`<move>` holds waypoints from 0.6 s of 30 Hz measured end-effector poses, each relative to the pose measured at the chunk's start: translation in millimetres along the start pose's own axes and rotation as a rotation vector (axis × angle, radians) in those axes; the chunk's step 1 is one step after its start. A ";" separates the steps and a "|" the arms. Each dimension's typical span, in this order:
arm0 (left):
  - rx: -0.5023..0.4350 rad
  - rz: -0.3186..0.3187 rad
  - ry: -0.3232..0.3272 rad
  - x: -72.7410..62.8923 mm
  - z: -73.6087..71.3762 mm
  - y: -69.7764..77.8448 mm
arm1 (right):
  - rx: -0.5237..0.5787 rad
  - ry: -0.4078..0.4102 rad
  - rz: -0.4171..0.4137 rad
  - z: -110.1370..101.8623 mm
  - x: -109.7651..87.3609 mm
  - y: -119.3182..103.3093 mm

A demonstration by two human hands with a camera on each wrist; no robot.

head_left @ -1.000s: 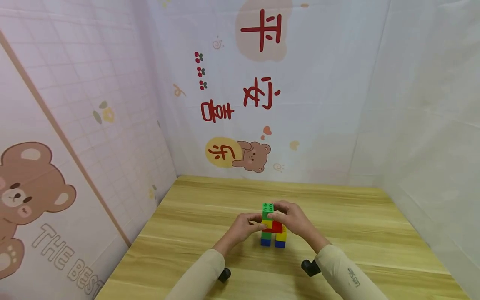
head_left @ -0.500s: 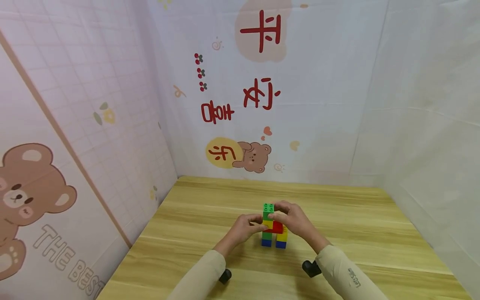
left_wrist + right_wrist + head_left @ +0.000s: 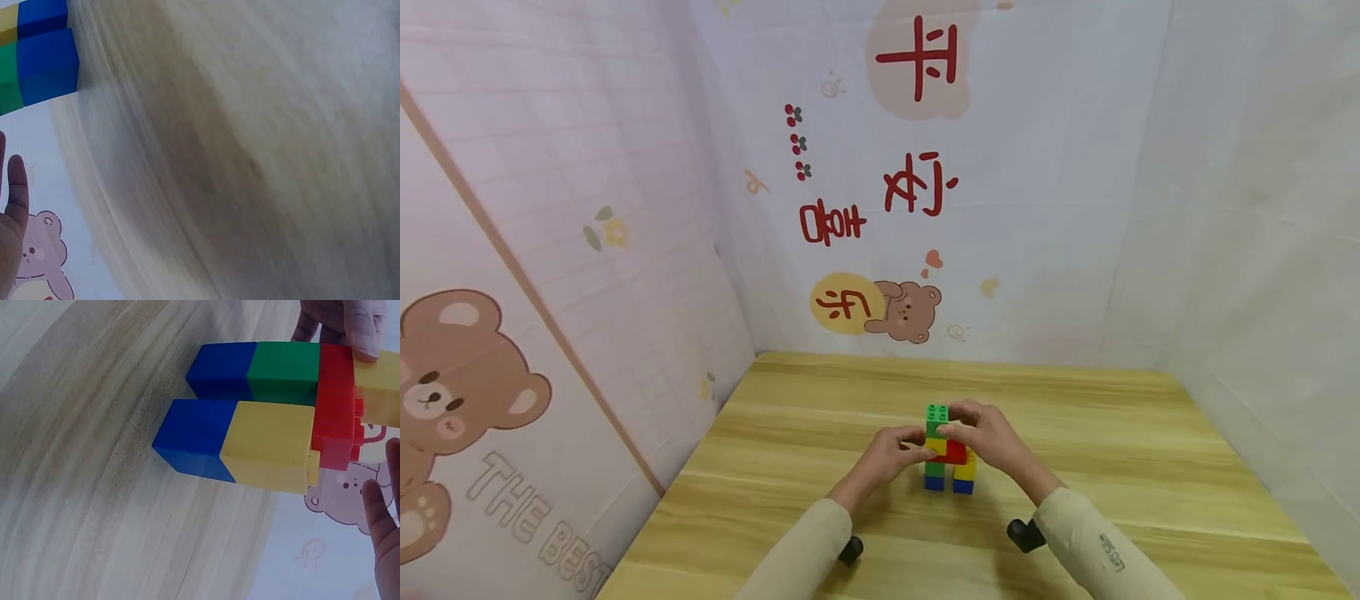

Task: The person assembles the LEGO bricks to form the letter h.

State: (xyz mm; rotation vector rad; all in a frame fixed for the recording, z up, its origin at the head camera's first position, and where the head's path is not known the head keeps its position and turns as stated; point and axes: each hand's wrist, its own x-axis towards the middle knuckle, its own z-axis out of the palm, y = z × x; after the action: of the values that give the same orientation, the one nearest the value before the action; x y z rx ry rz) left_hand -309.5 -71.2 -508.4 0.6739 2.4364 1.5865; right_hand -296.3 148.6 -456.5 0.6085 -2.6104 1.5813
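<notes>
A small tower of toy building blocks stands on the table between both hands. Its two blue blocks form the feet, with a green block above one and a yellow block above the other. Across these lies a red block. Over the red block's left end sits an upper yellow block, topped by a green block with studs showing. My left hand pinches the upper yellow block from the left. From the right, my right hand holds the top green block, its far fingers partly hidden.
The wood-grain table surrounds the tower. Behind it hangs a white printed cloth wall, and another printed cloth closes the left side. Dark wrist-mounted pieces stick out beneath the sleeves.
</notes>
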 end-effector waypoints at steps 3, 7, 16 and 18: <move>0.006 -0.001 0.000 -1.4 -1.2 0.1 | -0.006 -0.002 0.021 0.2 0.6 -1.9; 0.021 0.004 0.003 -0.4 -2.0 1.2 | -0.012 0.011 0.033 -0.8 0.7 -4.8; 0.022 -0.020 -0.007 2.7 1.9 2.7 | -0.104 0.052 0.041 -12.2 -15.1 14.2; 0.022 -0.031 0.002 2.0 3.2 1.5 | -0.107 0.071 0.065 -15.7 -21.4 23.7</move>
State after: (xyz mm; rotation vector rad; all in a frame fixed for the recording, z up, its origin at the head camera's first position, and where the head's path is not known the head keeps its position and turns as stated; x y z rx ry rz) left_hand -309.8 -67.2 -508.2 0.6360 2.4570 1.5517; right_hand -287.4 178.4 -473.7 0.4565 -2.6670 1.4394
